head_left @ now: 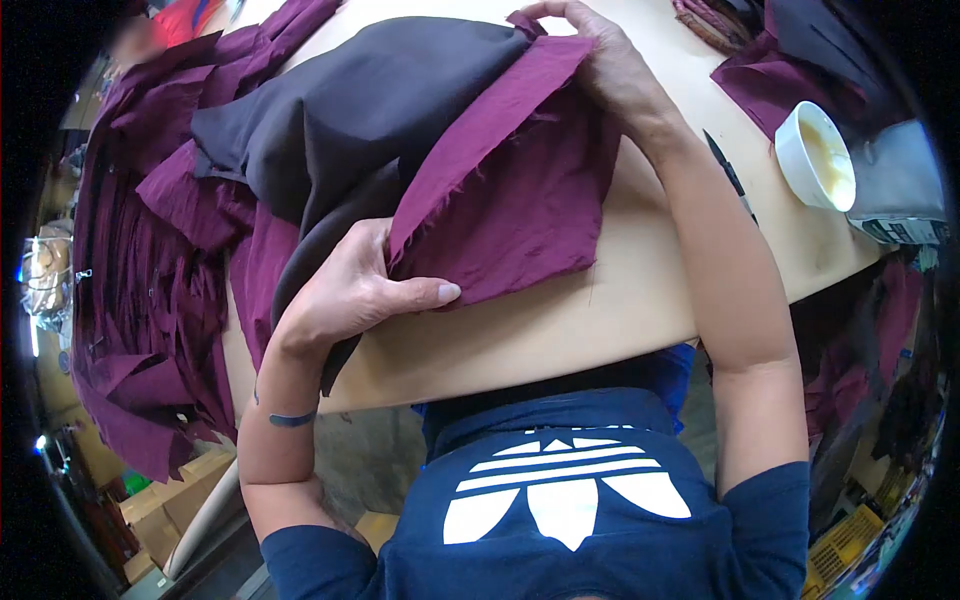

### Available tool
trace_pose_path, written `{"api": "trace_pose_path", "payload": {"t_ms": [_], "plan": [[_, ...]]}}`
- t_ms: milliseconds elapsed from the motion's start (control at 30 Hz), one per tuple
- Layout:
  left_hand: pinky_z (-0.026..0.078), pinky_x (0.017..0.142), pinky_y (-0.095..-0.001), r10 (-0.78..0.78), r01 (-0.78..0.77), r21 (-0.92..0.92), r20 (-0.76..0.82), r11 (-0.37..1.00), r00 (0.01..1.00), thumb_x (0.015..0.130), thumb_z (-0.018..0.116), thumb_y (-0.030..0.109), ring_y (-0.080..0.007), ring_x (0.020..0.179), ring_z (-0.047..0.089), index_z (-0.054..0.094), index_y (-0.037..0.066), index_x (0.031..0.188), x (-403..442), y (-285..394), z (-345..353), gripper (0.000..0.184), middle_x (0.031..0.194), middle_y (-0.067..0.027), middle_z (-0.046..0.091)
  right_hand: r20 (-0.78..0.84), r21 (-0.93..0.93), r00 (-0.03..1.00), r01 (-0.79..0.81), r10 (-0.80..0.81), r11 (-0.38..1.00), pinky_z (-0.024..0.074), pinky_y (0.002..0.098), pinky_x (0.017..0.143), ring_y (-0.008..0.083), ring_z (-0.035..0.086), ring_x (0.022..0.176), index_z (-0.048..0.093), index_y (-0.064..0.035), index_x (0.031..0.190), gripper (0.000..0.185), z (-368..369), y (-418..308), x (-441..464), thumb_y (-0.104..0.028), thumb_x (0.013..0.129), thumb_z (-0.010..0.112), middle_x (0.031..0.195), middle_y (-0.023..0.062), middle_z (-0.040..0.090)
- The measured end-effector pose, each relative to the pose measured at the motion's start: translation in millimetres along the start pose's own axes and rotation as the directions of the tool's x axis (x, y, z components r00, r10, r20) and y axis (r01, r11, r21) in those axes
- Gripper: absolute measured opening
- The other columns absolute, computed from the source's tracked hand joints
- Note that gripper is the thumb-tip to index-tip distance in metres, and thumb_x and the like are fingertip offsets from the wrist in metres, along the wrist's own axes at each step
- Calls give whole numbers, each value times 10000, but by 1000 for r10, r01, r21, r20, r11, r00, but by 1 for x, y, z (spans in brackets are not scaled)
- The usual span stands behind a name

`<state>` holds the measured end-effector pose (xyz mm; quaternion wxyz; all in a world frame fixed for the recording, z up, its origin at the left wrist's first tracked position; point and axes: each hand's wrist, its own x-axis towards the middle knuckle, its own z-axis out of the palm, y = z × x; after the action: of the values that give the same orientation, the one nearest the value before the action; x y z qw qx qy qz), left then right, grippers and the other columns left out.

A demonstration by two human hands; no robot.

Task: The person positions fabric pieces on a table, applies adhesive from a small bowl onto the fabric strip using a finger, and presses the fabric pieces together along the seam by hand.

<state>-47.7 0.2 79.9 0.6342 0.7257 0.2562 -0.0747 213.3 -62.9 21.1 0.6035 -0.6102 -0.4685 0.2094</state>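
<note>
A maroon fabric piece point(530, 200) with a frayed edge lies over dark grey cloth point(370, 90) on the pale table point(640, 290). At its near left corner, my left hand point(365, 285) grips the maroon fabric, the thumb on top and the fingers hidden beneath. My right hand point(610, 65) pinches the far upper corner, where the maroon and the dark cloth meet. Between my hands the frayed edge runs in a diagonal fold. The dark cloth bunches up to the left of the maroon piece.
A thick pile of maroon pieces point(150, 270) hangs over the table's left side. To the right are a black pen point(730, 170), a white bowl point(815, 155) holding something yellowish, a clear plastic container point(905, 170) and more maroon cloth point(750, 85). Cardboard boxes point(175, 510) stand below left.
</note>
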Motion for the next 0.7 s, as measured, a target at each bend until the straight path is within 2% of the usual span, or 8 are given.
{"api": "trace_pose_path", "payload": {"t_ms": [67,167,267,333,367,467,567,700], "plan": [[460,726,-217,-55,45,-109,-88,993,995,786,721,137,-51,752,548,626,-24,998,-1,2,5,282,841,1,632,109,51,991,-79,73,996,416,248,854,121,532,944,533,-42,1143,243,-4,0,0,-56,901,514,1013,60,606],[447,693,-210,-71,39,-200,-152,979,986,833,683,153,-34,715,524,646,-7,971,-4,-1,7,215,806,37,615,237,289,948,-278,213,916,510,231,777,111,635,836,380,-48,1336,527,-15,15,0,-126,872,618,980,81,653],[407,759,-209,-41,-12,-261,-196,965,980,907,599,260,-15,787,484,651,17,982,-8,-18,2,260,866,66,587,255,347,909,-403,329,847,510,219,783,109,637,846,402,-40,1318,493,-19,6,-8,-115,877,609,998,86,653],[382,829,-218,-71,-25,-334,-272,942,960,932,553,311,-16,863,469,647,22,995,-9,-24,0,310,923,58,579,281,411,910,-401,304,819,509,215,793,99,631,865,396,-38,1334,520,-23,5,-10,-126,872,618,1030,83,644],[342,913,-248,-32,-65,-303,-305,951,952,953,498,357,-36,967,451,632,20,1051,-10,-25,0,376,1024,33,572,285,418,913,-391,291,820,509,216,795,98,630,871,390,-37,1341,529,-26,5,-10,-127,872,619,1038,83,641],[320,972,-259,-7,-152,-399,-369,904,929,954,498,339,-66,1043,466,609,1,1101,-11,-6,17,385,1090,5,577,287,429,919,-376,271,821,508,219,801,97,628,876,364,-35,1365,558,-27,-1,-10,-125,874,614,1052,81,635],[324,996,-253,-7,-164,-383,-407,909,914,954,490,343,-78,1066,496,601,-6,1120,-10,-11,15,403,1087,-4,603,291,436,918,-379,271,816,506,219,806,95,625,879,342,-29,1380,573,-27,-1,-11,-121,878,603,1073,81,626],[413,928,-252,-7,-51,-344,-165,938,986,872,633,222,-95,963,565,594,-30,1110,-13,-3,9,349,1024,-25,632,276,392,909,-404,313,827,506,224,808,89,619,885,319,-42,1398,598,-26,2,-12,-119,876,602,1103,85,611]]}}
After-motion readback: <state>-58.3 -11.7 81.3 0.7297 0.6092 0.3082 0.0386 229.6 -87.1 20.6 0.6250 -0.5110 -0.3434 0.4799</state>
